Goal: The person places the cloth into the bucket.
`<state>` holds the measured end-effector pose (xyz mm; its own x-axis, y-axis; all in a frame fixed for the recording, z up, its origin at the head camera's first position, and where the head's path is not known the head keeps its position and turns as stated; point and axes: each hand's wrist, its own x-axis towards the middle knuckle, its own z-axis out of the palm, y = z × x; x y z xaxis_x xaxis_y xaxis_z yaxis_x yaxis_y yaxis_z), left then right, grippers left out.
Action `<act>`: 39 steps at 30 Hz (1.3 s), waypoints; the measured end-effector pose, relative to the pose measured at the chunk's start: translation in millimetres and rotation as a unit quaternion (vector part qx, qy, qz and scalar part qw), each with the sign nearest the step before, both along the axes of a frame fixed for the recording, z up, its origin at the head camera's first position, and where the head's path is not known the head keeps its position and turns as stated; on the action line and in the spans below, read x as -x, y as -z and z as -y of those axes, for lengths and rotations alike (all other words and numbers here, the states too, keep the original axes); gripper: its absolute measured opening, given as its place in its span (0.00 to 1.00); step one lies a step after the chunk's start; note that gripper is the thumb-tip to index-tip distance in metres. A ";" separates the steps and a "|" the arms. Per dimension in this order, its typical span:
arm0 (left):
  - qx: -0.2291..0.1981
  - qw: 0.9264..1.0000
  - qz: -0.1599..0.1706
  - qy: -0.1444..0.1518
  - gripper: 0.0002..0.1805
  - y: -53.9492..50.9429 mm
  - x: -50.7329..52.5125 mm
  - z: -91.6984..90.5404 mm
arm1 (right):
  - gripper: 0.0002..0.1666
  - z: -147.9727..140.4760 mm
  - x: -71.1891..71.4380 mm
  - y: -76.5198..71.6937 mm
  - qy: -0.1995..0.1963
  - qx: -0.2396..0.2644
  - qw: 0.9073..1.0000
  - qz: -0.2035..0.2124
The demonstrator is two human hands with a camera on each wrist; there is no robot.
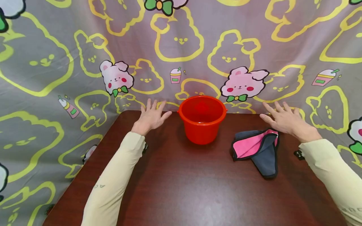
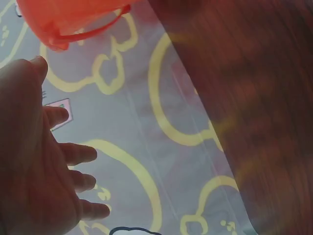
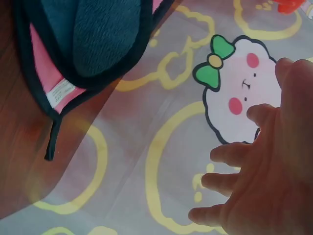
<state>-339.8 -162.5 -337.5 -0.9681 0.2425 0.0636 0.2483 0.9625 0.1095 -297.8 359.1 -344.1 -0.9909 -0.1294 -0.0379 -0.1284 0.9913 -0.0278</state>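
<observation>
Plainly, starting at the left, we see faint letters on the left sleeve (image 1: 110, 180), too indistinct for us to read surely, and the sleeve runs off the bottom edge. The left hand (image 1: 151, 117) has its fingers straight and spread, gripping nothing, just beside a red bucket (image 1: 201, 135). The bucket stands upright near the back of the dark table (image 1: 181, 182); our left wrist view cuts off its upper part. Right of it lies a folded grey-and-pink cloth (image 1: 264, 157) with black edging; we find a small white label (image 3: 62, 93) on it, its print too small to make out. Near the cloth, the right hand (image 1: 285, 121) is likewise spread wide, holding nothing. Lastly, the right sleeve (image 1: 333, 169) bears faint lettering we cannot read and leaves the frame.
</observation>
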 end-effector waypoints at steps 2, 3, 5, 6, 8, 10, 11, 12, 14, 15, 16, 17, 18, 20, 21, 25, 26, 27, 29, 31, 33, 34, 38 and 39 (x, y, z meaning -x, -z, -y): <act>-0.008 1.000 0.000 0.001 0.43 -0.9 -1.9 -2.7 | 0.52 2.1 -1.0 0.4 0.000 0.008 1.000 -0.003; -0.014 1.000 0.000 0.003 0.43 -1.3 -2.8 -4.5 | 0.52 3.0 -1.8 0.4 0.000 0.013 1.000 -0.005; -0.028 1.000 -0.002 0.008 0.43 -1.6 -4.1 -8.8 | 0.53 3.9 -3.5 0.8 0.000 0.022 1.000 -0.011; -0.035 0.999 -0.003 0.010 0.43 -1.6 -4.7 -11.2 | 0.53 4.1 -4.6 1.0 0.001 0.027 1.000 -0.011; -0.047 0.999 -0.007 0.013 0.42 -0.1 -5.2 -15.4 | 0.53 4.9 -6.4 1.5 -0.001 0.038 0.999 -0.012; -0.059 0.998 -0.013 0.015 0.42 1.5 -6.2 -19.4 | 0.53 5.5 -7.7 2.9 -0.002 0.052 0.999 -0.010; -0.065 0.998 -0.015 0.015 0.42 2.3 -6.9 -21.0 | 0.53 6.1 -8.3 3.8 -0.003 0.060 0.998 -0.009; -0.071 0.997 -0.016 0.016 0.42 3.2 -7.4 -22.4 | 0.53 6.7 -9.0 4.5 -0.004 0.069 0.998 -0.008; -0.083 0.996 -0.017 0.018 0.42 4.6 -8.8 -24.6 | 0.52 7.4 -10.4 6.4 -0.008 0.085 0.996 -0.010; -0.091 0.996 -0.015 0.020 0.42 5.1 -9.5 -25.8 | 0.51 7.6 -11.1 7.3 -0.009 0.093 0.996 -0.013; -0.096 0.995 -0.014 0.021 0.42 5.6 -10.1 -26.5 | 0.50 8.0 -11.7 8.1 -0.011 0.099 0.995 -0.017; -0.102 0.995 -0.011 0.022 0.42 5.8 -11.0 -27.1 | 0.50 8.5 -12.3 8.9 -0.014 0.104 0.994 -0.021; -0.105 0.994 -0.010 0.023 0.42 6.1 -11.8 -27.4 | 0.49 8.7 -12.7 9.7 -0.015 0.109 0.994 -0.023; -0.115 0.993 -0.012 0.024 0.42 6.6 -13.9 -28.4 | 0.49 9.3 -13.4 11.4 -0.017 0.115 0.993 -0.026; -0.119 0.992 -0.014 0.025 0.41 7.0 -14.9 -29.3 | 0.50 9.9 -13.9 12.0 -0.016 0.118 0.993 -0.026; -0.162 0.986 -0.010 0.032 0.41 8.4 -19.5 -34.1 | 0.52 12.0 -17.0 13.6 -0.009 0.138 0.990 -0.015; -0.177 0.984 -0.005 0.032 0.41 8.9 -20.4 -35.1 | 0.52 12.8 -17.9 13.8 -0.008 0.144 0.990 -0.011; -0.192 0.981 0.001 0.033 0.42 9.4 -21.4 -36.0 | 0.52 13.5 -18.7 14.1 -0.009 0.148 0.989 -0.010; -0.221 0.975 0.013 0.034 0.42 10.5 -22.9 -37.3 | 0.52 15.3 -19.7 15.2 -0.013 0.155 0.988 -0.012; -0.243 0.969 0.018 0.037 0.42 12.4 -23.8 -38.5 | 0.51 17.0 -20.7 17.0 -0.018 0.162 0.986 -0.020; -0.262 0.964 0.022 0.035 0.43 13.9 -25.3 -40.4 | 0.51 17.8 -21.5 19.7 -0.020 0.165 0.986 -0.026; -0.272 0.962 0.023 0.033 0.42 14.8 -26.0 -41.4 | 0.50 18.5 -21.9 21.3 -0.020 0.168 0.985 -0.029; -0.307 0.951 0.029 0.019 0.42 18.5 -29.5 -45.9 | 0.48 20.0 -22.2 29.3 -0.021 0.177 0.984 -0.027; -0.313 0.949 0.029 0.019 0.42 19.6 -29.8 -46.9 | 0.48 20.2 -21.9 31.2 -0.022 0.178 0.983 -0.027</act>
<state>-310.0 -115.7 -357.1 -0.9657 0.2093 0.1535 0.2574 0.6952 0.6711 -275.8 338.9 -375.3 -0.9835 -0.1672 0.0694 -0.1810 0.9137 -0.3639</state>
